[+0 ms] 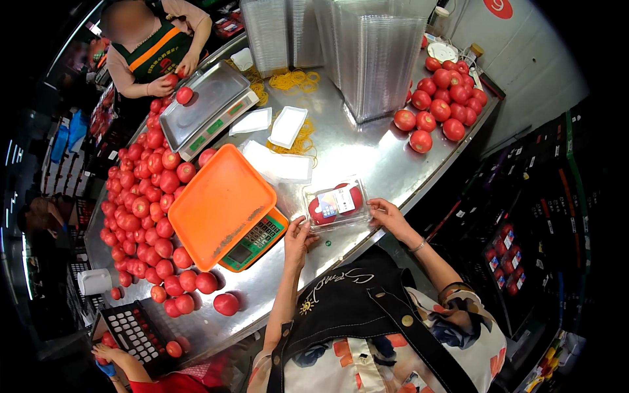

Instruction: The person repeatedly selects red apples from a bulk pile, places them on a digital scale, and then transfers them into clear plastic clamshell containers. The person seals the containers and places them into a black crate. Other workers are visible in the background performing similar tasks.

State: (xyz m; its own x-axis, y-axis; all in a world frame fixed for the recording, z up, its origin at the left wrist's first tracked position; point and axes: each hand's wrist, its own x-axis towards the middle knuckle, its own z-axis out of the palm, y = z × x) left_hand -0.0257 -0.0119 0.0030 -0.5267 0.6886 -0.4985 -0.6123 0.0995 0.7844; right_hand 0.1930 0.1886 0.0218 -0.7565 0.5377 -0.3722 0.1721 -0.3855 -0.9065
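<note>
A clear plastic clamshell box of red tomatoes with a white label (335, 204) is held just right of the frame's centre on the steel table (386, 164) — gripped at both ends. The left hand (298, 237) is curled against its lower left corner, the right hand (386, 215) closed around its right edge. Just left of the box, a green weighing scale topped by an orange plastic tray (223, 204) is seen, with loose red tomatoes (147, 203) heaped further left.

Black apron, orange-patterned shirt, bracelet

head view, looking down, close over table (367, 157)
</note>
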